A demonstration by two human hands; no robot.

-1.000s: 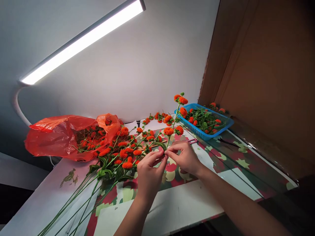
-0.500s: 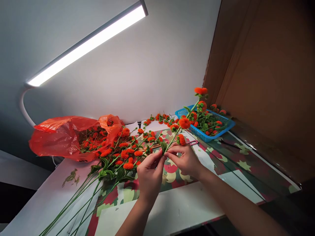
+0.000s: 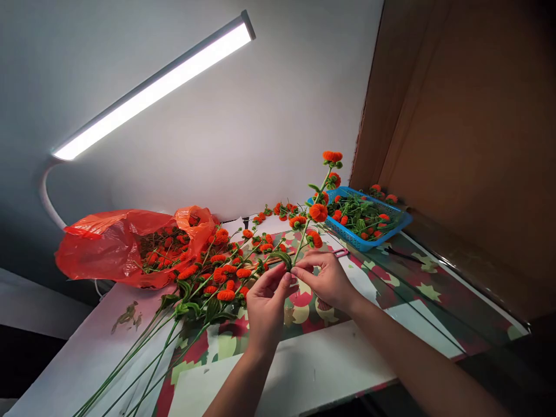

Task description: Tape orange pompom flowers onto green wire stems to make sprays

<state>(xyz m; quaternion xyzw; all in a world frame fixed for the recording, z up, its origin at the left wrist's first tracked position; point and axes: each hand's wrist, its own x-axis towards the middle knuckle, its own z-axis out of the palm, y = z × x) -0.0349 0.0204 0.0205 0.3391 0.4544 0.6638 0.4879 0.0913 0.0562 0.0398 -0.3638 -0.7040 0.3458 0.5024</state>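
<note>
In the middle of the head view, my left hand and my right hand meet with closed fingertips at the lower end of a green flower stem. The stem slants up and away, carrying several fuzzy orange flowers and small green buds. A curved green leaf shows at the pinched spot, arching over my left fingers. What lies right between the fingertips is hidden. Finished-looking flower stems with orange heads and long bare stalks lie just left of my left hand.
A red plastic bag of orange flowers sits at the left. A blue basket with more flowers stands at the back right, near a brown panel. Long thin stems lie at right. A lit lamp hangs overhead.
The held stem has swung left at its top and stands more upright. The green leaf now bends further out to the left. Both hands stay closed at nearly the same place.
</note>
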